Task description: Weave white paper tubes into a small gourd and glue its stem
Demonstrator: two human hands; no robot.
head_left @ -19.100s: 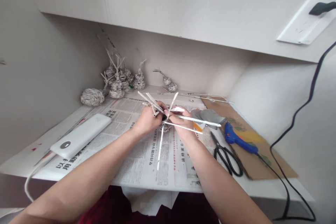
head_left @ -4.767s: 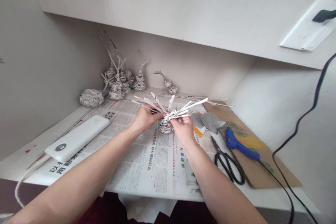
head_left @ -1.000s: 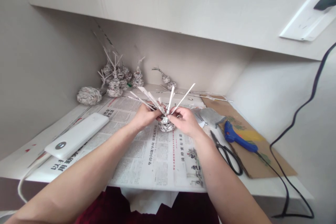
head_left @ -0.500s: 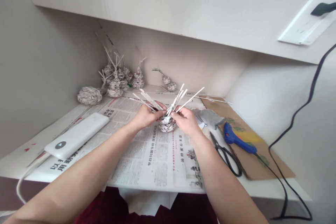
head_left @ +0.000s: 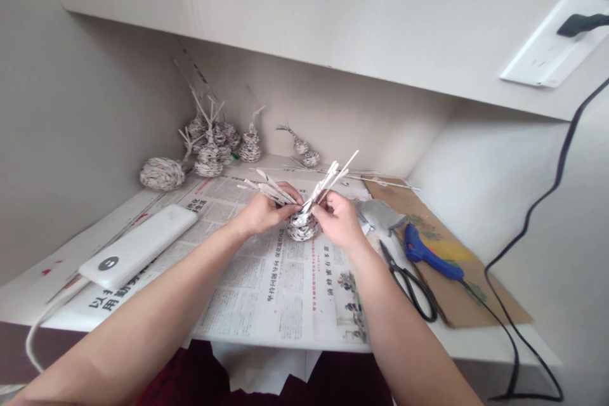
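Between my hands, a small round woven paper gourd sits over the newspaper, its loose paper strips fanning upward to both sides. My left hand is closed at the gourd's upper left, pinching strips that lean left. On the other side my right hand is closed, thumb and fingers pinching strips that lean up and right. The fingertips partly cover the gourd's top. I cannot tell whether the gourd rests fully on the paper.
Several finished woven gourds stand at the back left. A white power bank lies at left. Black-handled scissors, a blue glue gun and a cardboard sheet are at right. A black cord hangs beside them.
The strips on the right have drawn closer together, and the outlying one now stands steeper. My right fingers have shifted slightly around them. The left hand keeps its grip nearly unchanged.
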